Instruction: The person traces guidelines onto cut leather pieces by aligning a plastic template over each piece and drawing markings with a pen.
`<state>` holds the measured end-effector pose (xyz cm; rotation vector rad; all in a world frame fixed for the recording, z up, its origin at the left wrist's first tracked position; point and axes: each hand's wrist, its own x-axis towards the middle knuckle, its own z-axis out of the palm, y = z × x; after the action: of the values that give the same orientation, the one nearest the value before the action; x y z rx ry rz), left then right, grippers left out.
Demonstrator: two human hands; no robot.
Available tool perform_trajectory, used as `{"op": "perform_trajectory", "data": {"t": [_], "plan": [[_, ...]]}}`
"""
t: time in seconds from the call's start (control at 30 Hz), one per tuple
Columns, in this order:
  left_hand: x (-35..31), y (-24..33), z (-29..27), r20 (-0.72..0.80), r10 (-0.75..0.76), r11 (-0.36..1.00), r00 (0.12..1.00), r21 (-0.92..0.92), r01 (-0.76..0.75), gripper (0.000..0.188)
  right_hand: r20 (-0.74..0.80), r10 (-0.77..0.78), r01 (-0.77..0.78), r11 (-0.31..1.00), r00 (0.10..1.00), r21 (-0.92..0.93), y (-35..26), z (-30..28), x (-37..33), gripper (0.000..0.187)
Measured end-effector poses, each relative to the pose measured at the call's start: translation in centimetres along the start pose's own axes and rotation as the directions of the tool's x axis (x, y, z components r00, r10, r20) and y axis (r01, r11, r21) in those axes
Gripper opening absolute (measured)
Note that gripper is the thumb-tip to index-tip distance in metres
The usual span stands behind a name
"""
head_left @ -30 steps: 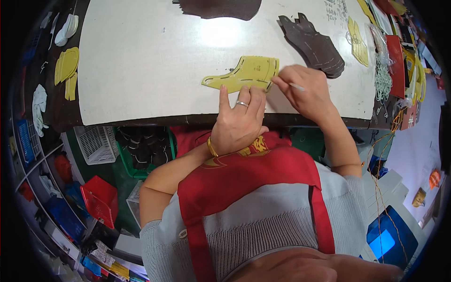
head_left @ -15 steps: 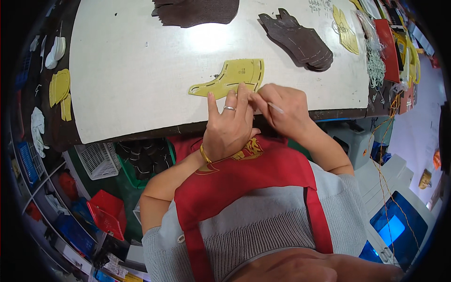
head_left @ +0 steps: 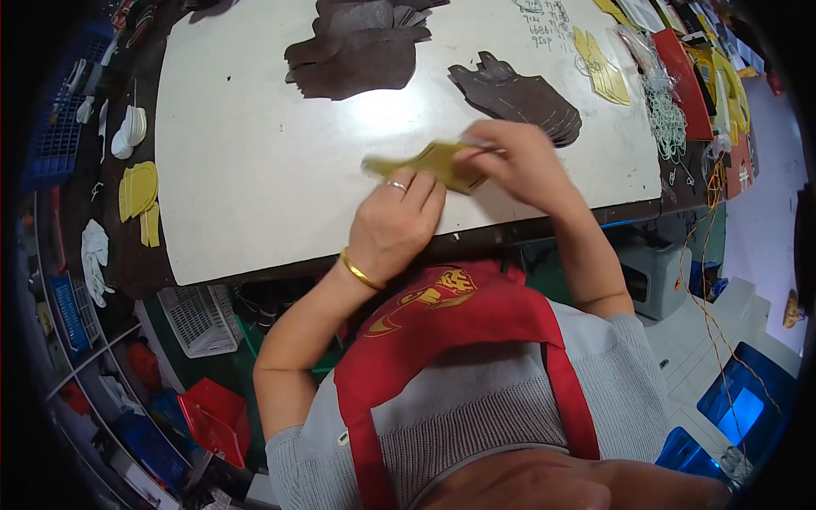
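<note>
The left hand (head_left: 395, 223) has its fingers bent and close together at the near edge of the yellow template (head_left: 435, 158) — whether its thumb pinches underneath, I cannot tell. The right hand (head_left: 520, 166) curls around a slim pale tool (head_left: 479, 143), fingertips at the template's right end. The hands sit near each other, apart. Half a second ago the left fingers lay spread on a sharply seen template; now it blurs, turned clockwise, over the white tabletop (head_left: 246, 195).
</note>
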<state>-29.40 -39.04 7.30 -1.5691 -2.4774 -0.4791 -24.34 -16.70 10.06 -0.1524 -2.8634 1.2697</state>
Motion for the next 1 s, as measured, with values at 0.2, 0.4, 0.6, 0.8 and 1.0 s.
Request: {"op": "perform_trajectory", "data": {"t": [0.2,0.4,0.6,0.8,1.0], "plan": [[5.2,-8.1,1.2,-0.239,-0.068,0.988,0.969,0.12,0.099,0.037,-0.556,0.188,-0.327,0.931,0.81,-0.161,4.2,-7.3,-1.4,0.025],[-0.6,-0.8,-0.9,0.225,-0.094,0.981,0.97,-0.143,0.128,0.054,-0.629,0.094,-0.023,0.992,0.772,0.12,2.7,-4.7,-2.2,0.024],[-4.2,2.0,0.5,-0.157,-0.042,0.987,0.987,-0.16,0.017,0.062,-0.017,0.146,-0.137,0.96,0.989,0.245,1.3,0.9,0.5,0.018],[-5.1,2.3,1.8,-0.059,-0.167,0.973,0.984,-0.173,0.155,0.073,0.078,0.106,-0.112,0.991,0.991,0.078,0.6,3.0,1.8,0.022],[-5.2,2.2,1.7,-0.038,-0.166,0.971,0.985,-0.181,0.157,0.078,0.013,0.072,-0.072,0.997,0.997,0.025,1.0,3.5,1.5,0.029]]}}
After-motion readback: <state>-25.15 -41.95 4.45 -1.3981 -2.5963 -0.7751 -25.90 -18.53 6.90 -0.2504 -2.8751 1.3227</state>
